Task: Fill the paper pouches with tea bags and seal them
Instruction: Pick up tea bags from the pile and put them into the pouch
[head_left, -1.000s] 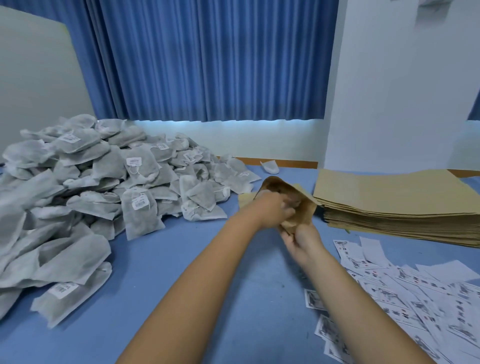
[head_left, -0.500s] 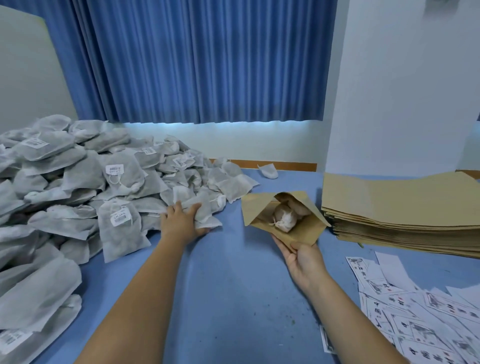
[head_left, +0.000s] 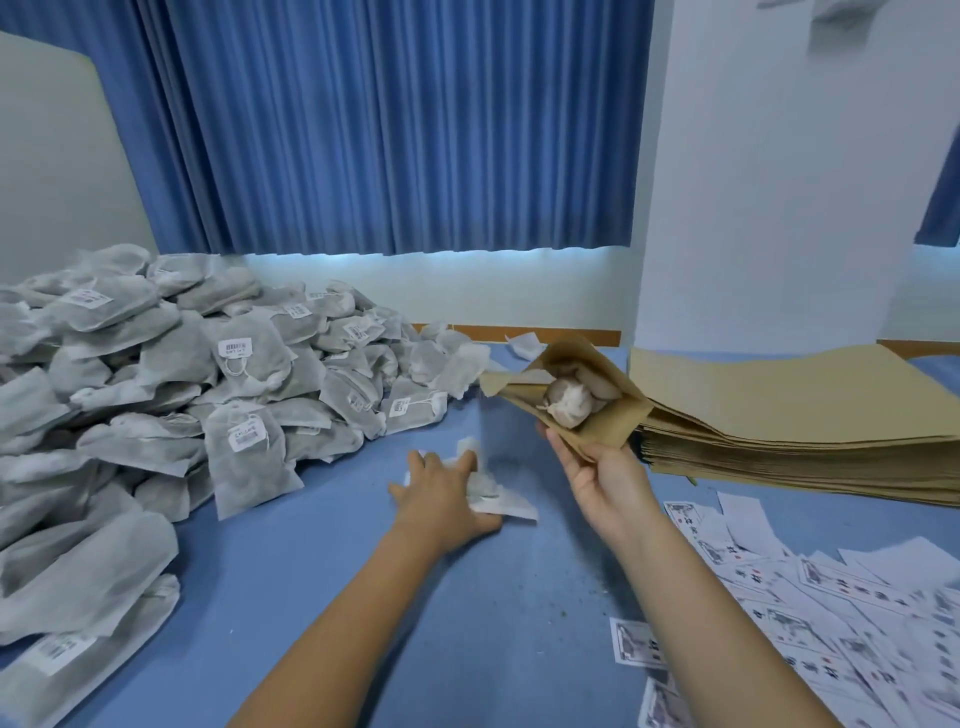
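**A:** Head view first. How many hands?

**B:** Two. The left hand (head_left: 447, 493) is low on the blue counter (head_left: 363, 597). The right hand (head_left: 605, 483) is raised just beside it.

**A:** And pouches?

**B:** One open paper pouch (head_left: 597, 431), held in the right hand with its mouth tilted toward the camera. The fingers wrap round its lower end and the thumb lies across the front, so they are clamped on the paper. Behind it a stack of flat pouches (head_left: 779, 410) sits on the counter, too many to count.

**A:** Anything inside the open one?

**B:** Yes, packed tea bags (head_left: 569, 402). I make out two or three and can't be surer than that.

**A:** What is the left hand doing?

**B:** It is palm down on a loose tea bag (head_left: 511, 506), near the heap but apart from it. The fingers are a little spread and bent over the bag, with the thumb against its near edge, so the hand grips it. It's blurred, and I cannot tell whether that is one bag or two.

**A:** The heap?

**B:** A heap of tea bags (head_left: 182, 389) fills the left of the counter, far too many to count, several with barcode tags. One stray tea bag (head_left: 524, 343) lies alone at the far edge.

**A:** Anything else?

**B:** Printed labels (head_left: 831, 597) are scattered and overlapping on the right, also too many to count. One blue curtain (head_left: 389, 130) hangs behind.
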